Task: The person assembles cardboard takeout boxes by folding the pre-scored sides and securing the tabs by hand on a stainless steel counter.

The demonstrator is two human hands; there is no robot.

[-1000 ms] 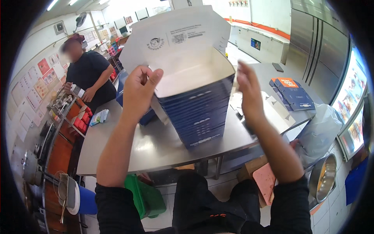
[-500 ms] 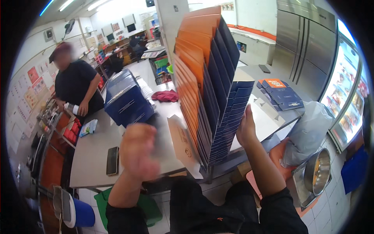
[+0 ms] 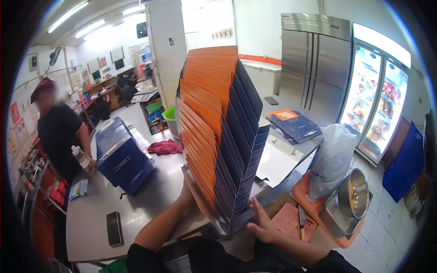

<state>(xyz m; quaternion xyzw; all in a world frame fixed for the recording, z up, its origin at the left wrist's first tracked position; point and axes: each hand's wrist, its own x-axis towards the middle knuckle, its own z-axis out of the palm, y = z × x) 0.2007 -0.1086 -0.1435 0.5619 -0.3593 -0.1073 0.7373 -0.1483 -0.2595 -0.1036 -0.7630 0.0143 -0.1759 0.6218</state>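
A tall stack of nested cardboard boxes (image 3: 227,132), orange inside and navy outside, stands upright in front of me at the table's near edge. The forearm of my left hand (image 3: 187,194) reaches to the stack's lower left side; the fingers are hidden behind the cardboard. My right hand (image 3: 265,224) is open with its fingers apart, close beside the stack's lower right edge. Whether its fingertips touch the boxes I cannot tell. A pale cardboard flap (image 3: 198,195) shows along the stack's lower left.
On the steel table (image 3: 150,209) are a phone (image 3: 114,228), a navy box bundle (image 3: 123,154) and a maroon cloth (image 3: 165,147). Flattened boxes (image 3: 296,125) lie at right. A person (image 3: 61,132) holds a bottle at left. A knife (image 3: 302,223) and a metal bowl (image 3: 354,193) are low right.
My left hand has gone from in front of the table to the stack's left side. My right hand has moved down along the stack and opened. The view has shifted to the right.
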